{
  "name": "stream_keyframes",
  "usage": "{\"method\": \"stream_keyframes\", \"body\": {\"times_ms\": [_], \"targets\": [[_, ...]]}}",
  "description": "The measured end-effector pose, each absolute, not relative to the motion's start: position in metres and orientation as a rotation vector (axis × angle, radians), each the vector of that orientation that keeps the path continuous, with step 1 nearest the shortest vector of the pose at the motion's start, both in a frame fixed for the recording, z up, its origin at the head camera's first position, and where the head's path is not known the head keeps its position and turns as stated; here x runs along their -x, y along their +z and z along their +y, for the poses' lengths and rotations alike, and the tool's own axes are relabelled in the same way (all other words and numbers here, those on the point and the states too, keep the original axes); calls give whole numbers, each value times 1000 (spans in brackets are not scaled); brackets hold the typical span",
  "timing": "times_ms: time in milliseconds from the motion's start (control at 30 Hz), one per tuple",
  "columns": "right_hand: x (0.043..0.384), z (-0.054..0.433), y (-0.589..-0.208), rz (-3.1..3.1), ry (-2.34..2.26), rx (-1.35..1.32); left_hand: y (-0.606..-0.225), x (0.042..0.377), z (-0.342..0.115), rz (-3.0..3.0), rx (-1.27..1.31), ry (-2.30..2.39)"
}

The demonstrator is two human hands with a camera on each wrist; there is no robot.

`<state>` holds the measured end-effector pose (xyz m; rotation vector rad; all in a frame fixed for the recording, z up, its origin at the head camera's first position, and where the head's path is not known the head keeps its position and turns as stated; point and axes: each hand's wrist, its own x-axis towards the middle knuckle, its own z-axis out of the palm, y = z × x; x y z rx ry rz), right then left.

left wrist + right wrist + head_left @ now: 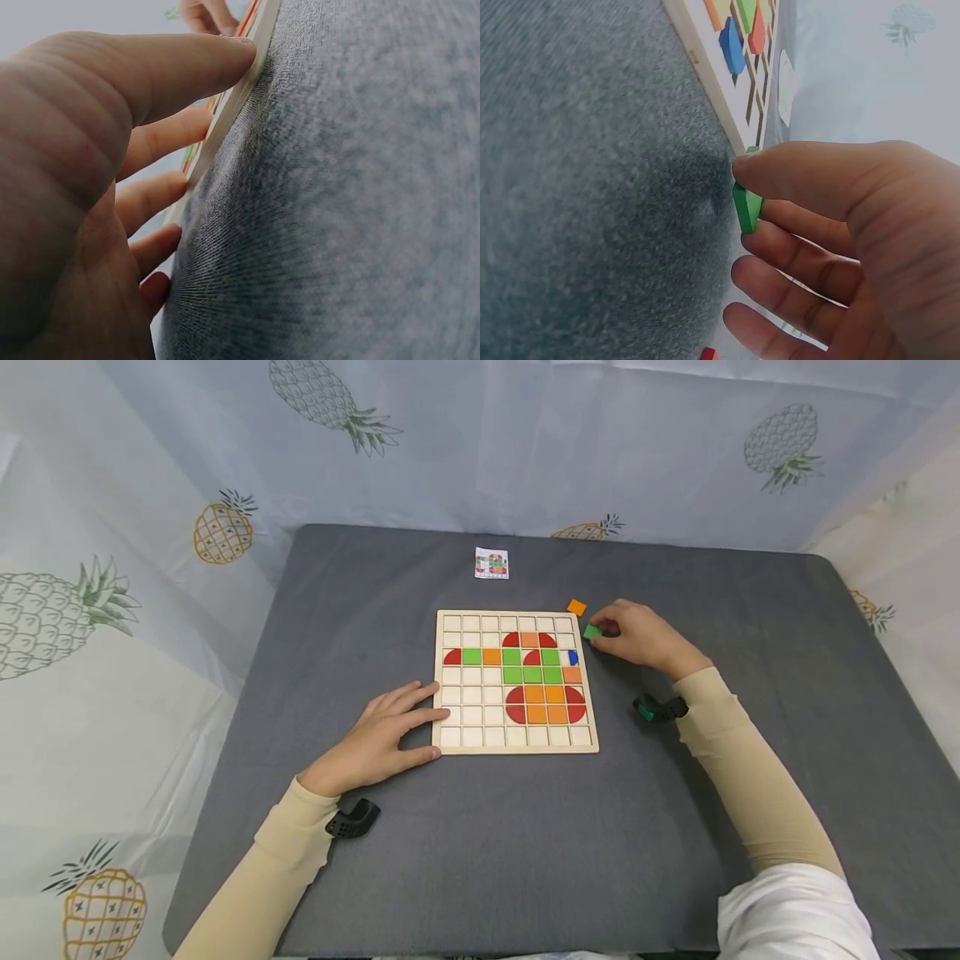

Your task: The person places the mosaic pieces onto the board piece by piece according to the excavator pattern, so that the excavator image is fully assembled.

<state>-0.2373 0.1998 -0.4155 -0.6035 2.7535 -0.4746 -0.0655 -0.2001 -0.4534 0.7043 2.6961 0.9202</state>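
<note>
A wooden grid board (472,737) lies on the grey table, with red, green, orange and blue flat tiles set in some of its squares. My left hand (378,735) rests at the board's left edge, fingers spread and fairly straight; the left wrist view has the thumb (187,67) against the wooden rim. Just off the board's upper right side, my right hand (641,635) pinches a green tile (748,206) between thumb and fingers. A blue tile (733,46) sits in the board near its right edge.
Beyond the board's upper right corner lies a loose orange tile (576,607). A small card (491,563) with a coloured grid pattern lies behind the board. Part of a red piece (709,353) shows below the right hand's fingers. Pineapple-print curtains (600,460) hang behind the table.
</note>
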Motion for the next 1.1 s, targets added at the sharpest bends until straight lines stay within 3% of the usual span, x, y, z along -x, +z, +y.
{"method": "stream_keyframes", "body": {"times_ms": [1100], "targets": [[237, 197, -418, 2739, -398, 534, -453, 66, -199, 2698, -713, 923]]}}
